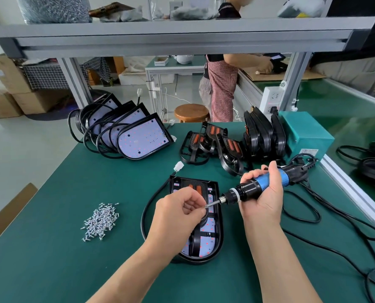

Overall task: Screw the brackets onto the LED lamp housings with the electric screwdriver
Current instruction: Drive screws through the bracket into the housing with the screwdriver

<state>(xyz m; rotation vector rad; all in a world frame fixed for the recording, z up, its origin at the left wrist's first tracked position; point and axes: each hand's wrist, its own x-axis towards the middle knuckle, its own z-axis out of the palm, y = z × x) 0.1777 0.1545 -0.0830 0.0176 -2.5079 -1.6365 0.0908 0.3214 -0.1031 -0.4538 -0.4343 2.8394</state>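
**A:** What does each hand hold?

**B:** I see the right hand [263, 194] with its fingers wrapped round the blue-and-black electric screwdriver [269, 182]. The tool is held almost level, its bit pointing left. The left hand [177, 207] has its fingers curled. Thumb and forefinger pinch a small silver screw [205, 206] at the tip of the bit.

**A:** Where is the workpiece?

**B:** It lies flat on the green desk [50, 254], directly beneath both hands. It is a black D-shaped LED lamp housing [220, 237], LED board facing up and rounded end toward me. A black plastic bracket with orange inserts [198, 189] rests on the board, partly hidden by the left hand. A black cable [143, 215] loops round the housing's left side and ends in a white plug [179, 166].

**A:** And the supplies?

**B:** A pile of loose silver screws [101, 219] sits to the left, apart from the housing. A row of leaning housings [138, 136] stands at back left. A heap of spare brackets [210, 143] lies at back centre, and more stand on edge beside a teal metal box [304, 132].
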